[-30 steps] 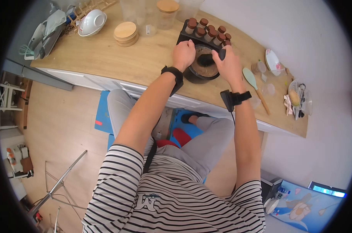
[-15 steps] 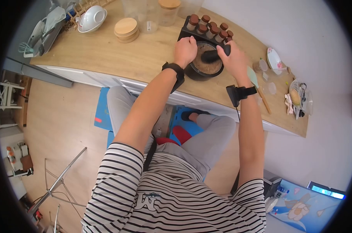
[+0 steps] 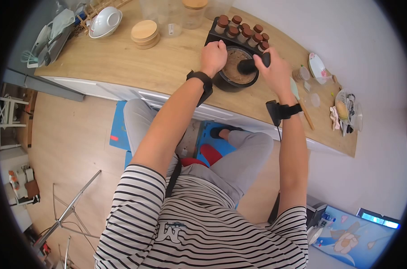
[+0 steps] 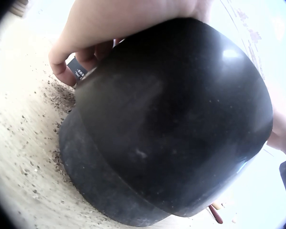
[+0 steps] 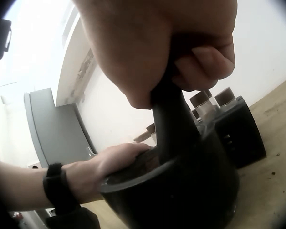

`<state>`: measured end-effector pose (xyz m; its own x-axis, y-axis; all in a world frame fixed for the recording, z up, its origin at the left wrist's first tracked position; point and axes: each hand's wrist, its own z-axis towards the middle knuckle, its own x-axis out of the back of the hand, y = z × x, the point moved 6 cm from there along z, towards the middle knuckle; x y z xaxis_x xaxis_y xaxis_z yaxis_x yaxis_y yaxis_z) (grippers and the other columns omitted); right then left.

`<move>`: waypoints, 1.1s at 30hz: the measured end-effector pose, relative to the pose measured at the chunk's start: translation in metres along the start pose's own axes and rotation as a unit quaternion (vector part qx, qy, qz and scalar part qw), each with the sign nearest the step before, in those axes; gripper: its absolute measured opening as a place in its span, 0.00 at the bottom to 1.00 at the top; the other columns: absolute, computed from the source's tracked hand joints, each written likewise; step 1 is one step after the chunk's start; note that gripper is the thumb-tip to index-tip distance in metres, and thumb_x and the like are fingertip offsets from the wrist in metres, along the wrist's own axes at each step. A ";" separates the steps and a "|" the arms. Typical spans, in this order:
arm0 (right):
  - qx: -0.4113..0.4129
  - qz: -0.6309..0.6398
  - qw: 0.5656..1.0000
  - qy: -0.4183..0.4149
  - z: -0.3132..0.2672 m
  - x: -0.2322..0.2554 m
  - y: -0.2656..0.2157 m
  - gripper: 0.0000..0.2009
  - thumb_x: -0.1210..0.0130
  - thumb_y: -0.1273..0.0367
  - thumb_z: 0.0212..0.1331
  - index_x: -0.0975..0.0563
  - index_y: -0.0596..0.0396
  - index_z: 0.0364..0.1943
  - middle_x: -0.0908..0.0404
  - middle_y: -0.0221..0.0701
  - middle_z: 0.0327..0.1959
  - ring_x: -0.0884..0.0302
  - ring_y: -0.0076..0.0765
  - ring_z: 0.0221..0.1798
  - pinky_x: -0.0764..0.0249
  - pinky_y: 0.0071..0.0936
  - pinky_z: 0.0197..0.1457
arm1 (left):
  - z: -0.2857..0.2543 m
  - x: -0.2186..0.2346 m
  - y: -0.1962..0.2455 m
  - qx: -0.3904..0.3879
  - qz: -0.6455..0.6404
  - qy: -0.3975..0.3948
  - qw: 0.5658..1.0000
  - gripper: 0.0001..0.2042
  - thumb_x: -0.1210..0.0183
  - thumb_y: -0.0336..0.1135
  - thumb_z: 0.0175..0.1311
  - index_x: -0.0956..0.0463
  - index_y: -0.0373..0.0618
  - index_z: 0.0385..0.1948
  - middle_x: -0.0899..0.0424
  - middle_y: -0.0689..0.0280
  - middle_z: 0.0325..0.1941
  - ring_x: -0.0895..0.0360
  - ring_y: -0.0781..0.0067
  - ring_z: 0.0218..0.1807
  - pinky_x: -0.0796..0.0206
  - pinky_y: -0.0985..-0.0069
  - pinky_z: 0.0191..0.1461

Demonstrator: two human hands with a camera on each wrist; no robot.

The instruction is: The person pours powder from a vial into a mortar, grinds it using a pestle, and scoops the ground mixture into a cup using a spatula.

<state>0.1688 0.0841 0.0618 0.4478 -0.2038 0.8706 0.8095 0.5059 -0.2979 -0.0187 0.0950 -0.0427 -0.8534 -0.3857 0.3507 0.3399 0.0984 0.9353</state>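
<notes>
A black mortar [image 3: 230, 85] stands on the wooden counter near its front edge, with brown ground powder [image 3: 233, 65] inside. My left hand [image 3: 213, 58] grips its left side at the rim; in the left wrist view the fingers curl along the outside of the dark wall [image 4: 181, 109]. My right hand [image 3: 276, 75] is wrapped around the handle of a black pestle [image 3: 247, 67]. The pestle leans to the right, its head down in the powder. In the right wrist view, the pestle shaft [image 5: 174, 129] slants into the mortar beneath my fist.
Right behind the mortar is a black rack [image 3: 212, 39] of spice jars with brown lids. To the right lie a green-headed spatula [image 3: 306, 112], a small jar [image 3: 300, 73] and a floral dish [image 3: 317, 67]. A wooden-lidded container [image 3: 145, 35] and white bowls [image 3: 106, 22] stand left. Dark crumbs [image 4: 62, 95] dot the counter.
My right hand has moved right with the pestle, whose head has shifted rightward in the powder. My left hand has kept its hold on the mortar, which has moved slightly.
</notes>
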 end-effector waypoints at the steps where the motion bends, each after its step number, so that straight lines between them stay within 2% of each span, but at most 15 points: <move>1: 0.000 0.000 1.000 0.001 -0.004 -0.005 -0.002 0.19 0.39 0.55 0.57 0.28 0.55 0.40 0.21 0.44 0.25 0.22 0.56 0.28 0.28 0.41 0.32 | 0.000 0.000 0.001 -0.001 0.000 0.000 1.000 0.20 0.56 0.43 0.69 0.19 0.37 0.31 0.18 0.45 0.35 0.22 0.40 0.41 0.31 0.53 0.47; 3: -0.048 0.052 0.997 -0.009 -0.012 -0.016 -0.005 0.18 0.39 0.55 0.57 0.28 0.54 0.40 0.20 0.45 0.25 0.21 0.58 0.29 0.29 0.43 0.32 | -0.002 0.002 0.003 0.000 0.015 0.009 1.000 0.20 0.56 0.42 0.69 0.19 0.37 0.31 0.18 0.45 0.34 0.22 0.39 0.41 0.31 0.53 0.47; 7: -0.056 0.058 0.997 -0.015 -0.010 -0.009 -0.011 0.18 0.39 0.56 0.57 0.28 0.53 0.40 0.21 0.45 0.24 0.21 0.58 0.29 0.29 0.44 0.30 | 0.000 0.001 0.003 -0.011 0.018 0.015 1.000 0.20 0.56 0.42 0.69 0.19 0.37 0.30 0.18 0.45 0.34 0.22 0.39 0.41 0.31 0.53 0.47; 10: -0.061 0.071 0.995 0.025 -0.009 0.004 -0.008 0.18 0.39 0.56 0.57 0.29 0.54 0.40 0.22 0.45 0.22 0.22 0.58 0.29 0.29 0.44 0.29 | 0.000 0.001 0.000 -0.009 0.014 0.011 1.000 0.20 0.56 0.42 0.69 0.19 0.37 0.30 0.18 0.45 0.34 0.22 0.39 0.41 0.31 0.53 0.47; 13: -0.020 0.002 1.000 0.019 -0.015 0.013 -0.017 0.17 0.39 0.57 0.57 0.29 0.54 0.39 0.21 0.45 0.25 0.22 0.57 0.28 0.29 0.43 0.28 | -0.001 0.002 0.003 -0.016 0.013 0.013 1.000 0.20 0.56 0.42 0.69 0.19 0.37 0.30 0.18 0.45 0.34 0.22 0.39 0.41 0.31 0.53 0.47; 16: 0.033 -0.068 0.997 -0.012 -0.028 0.004 -0.049 0.16 0.40 0.58 0.57 0.31 0.54 0.37 0.20 0.43 0.25 0.21 0.53 0.27 0.27 0.42 0.26 | -0.001 0.003 0.003 -0.006 0.020 0.012 1.000 0.20 0.56 0.42 0.69 0.19 0.36 0.30 0.18 0.45 0.34 0.22 0.39 0.41 0.31 0.53 0.46; 18: 0.092 -0.132 0.987 -0.011 -0.034 -0.005 -0.070 0.15 0.41 0.59 0.57 0.31 0.54 0.35 0.20 0.41 0.23 0.20 0.50 0.26 0.26 0.42 0.25 | -0.001 0.001 0.000 0.007 0.019 0.015 1.000 0.19 0.56 0.42 0.69 0.19 0.36 0.30 0.18 0.45 0.33 0.22 0.39 0.41 0.31 0.53 0.46; 20: 0.103 -0.137 0.985 -0.007 -0.026 -0.014 -0.070 0.15 0.41 0.59 0.57 0.31 0.54 0.36 0.20 0.41 0.22 0.19 0.50 0.26 0.24 0.42 0.25 | 0.000 0.001 -0.002 -0.006 0.012 0.011 1.000 0.20 0.56 0.42 0.69 0.19 0.37 0.30 0.18 0.46 0.33 0.22 0.39 0.40 0.31 0.53 0.46; 22: 0.040 -0.090 0.995 0.018 -0.007 -0.019 -0.051 0.16 0.41 0.59 0.56 0.30 0.55 0.36 0.19 0.43 0.27 0.19 0.52 0.28 0.24 0.43 0.27 | 0.000 0.000 0.000 -0.023 0.001 0.009 1.000 0.20 0.56 0.42 0.69 0.19 0.37 0.30 0.18 0.46 0.33 0.22 0.39 0.40 0.31 0.53 0.46; 23: -0.037 -0.104 0.994 0.012 0.002 -0.014 -0.044 0.16 0.41 0.59 0.56 0.29 0.57 0.36 0.18 0.45 0.28 0.19 0.54 0.29 0.23 0.44 0.28 | 0.000 0.000 0.001 -0.024 0.004 0.010 1.000 0.20 0.56 0.43 0.69 0.19 0.37 0.30 0.18 0.46 0.33 0.22 0.39 0.40 0.31 0.53 0.46; 24: -0.036 -0.104 0.994 0.012 0.005 -0.016 -0.034 0.16 0.41 0.59 0.56 0.29 0.57 0.36 0.18 0.45 0.28 0.19 0.54 0.29 0.23 0.44 0.28 | -0.001 0.001 0.001 -0.024 0.008 0.013 1.000 0.20 0.56 0.43 0.69 0.19 0.37 0.30 0.18 0.45 0.33 0.22 0.39 0.41 0.31 0.53 0.46; 26: -0.118 -0.065 0.991 -0.011 0.006 -0.022 0.002 0.16 0.41 0.58 0.56 0.28 0.58 0.35 0.18 0.46 0.28 0.19 0.57 0.29 0.24 0.46 0.29 | -0.002 0.002 0.003 -0.020 0.015 0.013 1.000 0.20 0.56 0.43 0.69 0.19 0.37 0.30 0.18 0.45 0.33 0.22 0.39 0.40 0.31 0.52 0.46; 29: -0.086 -0.079 0.993 -0.010 -0.023 -0.006 -0.037 0.16 0.41 0.58 0.57 0.30 0.57 0.36 0.17 0.45 0.30 0.19 0.55 0.28 0.25 0.44 0.27 | 0.000 0.001 0.002 -0.011 0.022 0.019 1.000 0.20 0.56 0.43 0.69 0.19 0.37 0.30 0.18 0.46 0.34 0.22 0.39 0.41 0.31 0.52 0.46; 31: -0.070 -0.091 0.993 -0.024 -0.036 -0.013 -0.060 0.16 0.41 0.58 0.56 0.30 0.56 0.36 0.18 0.44 0.31 0.19 0.54 0.27 0.25 0.44 0.26 | 0.000 0.001 -0.002 -0.003 0.026 0.024 0.999 0.20 0.56 0.43 0.69 0.19 0.37 0.30 0.18 0.46 0.34 0.22 0.39 0.41 0.31 0.52 0.47; 33: 0.036 -0.159 0.987 0.004 -0.047 -0.022 -0.081 0.16 0.40 0.59 0.56 0.31 0.54 0.37 0.20 0.41 0.26 0.20 0.51 0.25 0.25 0.42 0.24 | 0.001 -0.002 -0.004 0.007 0.015 0.017 1.000 0.20 0.56 0.43 0.69 0.19 0.38 0.31 0.18 0.46 0.34 0.22 0.40 0.41 0.31 0.52 0.47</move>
<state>0.1114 0.0087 0.0483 0.1790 -0.3689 0.9121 0.8805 0.4736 0.0187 -0.0187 0.0959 -0.0469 -0.8290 -0.4132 0.3770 0.3590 0.1237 0.9251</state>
